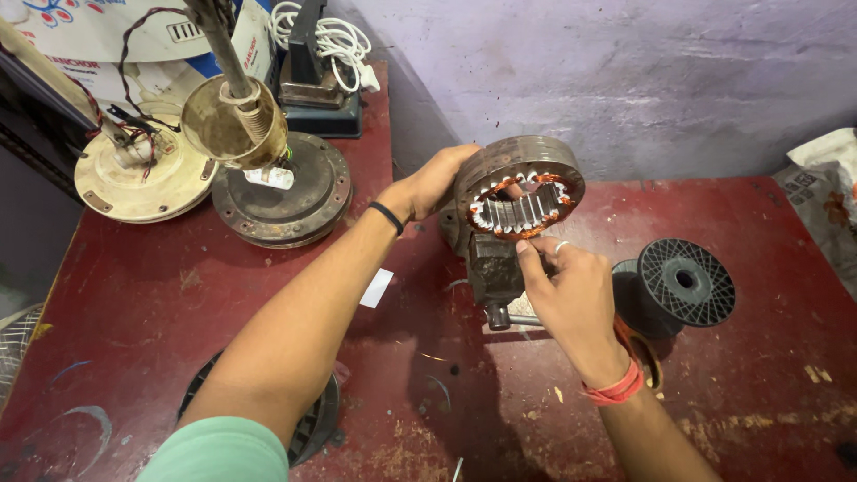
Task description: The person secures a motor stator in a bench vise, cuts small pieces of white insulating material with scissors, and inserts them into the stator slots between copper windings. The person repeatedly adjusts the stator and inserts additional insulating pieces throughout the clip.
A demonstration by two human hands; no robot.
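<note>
My left hand [436, 183] grips the outer rim of a round metal stator ring [513, 165] with copper windings in its inner slots, holding it tilted on top of a small dark bench vice [494, 268]. My right hand [571, 299] is just below the ring, its fingers pinched together near the lower windings; whether it holds a fine wire is too small to tell. A black wristband is on my left wrist, a red thread on my right.
A black plastic spool [683, 284] lies right of the vice. Two fan motor housings [281, 192] [143, 174] stand at the back left on the red table [170, 303]. A black round grille [312, 424] lies under my left arm, a white slip [376, 287] near it.
</note>
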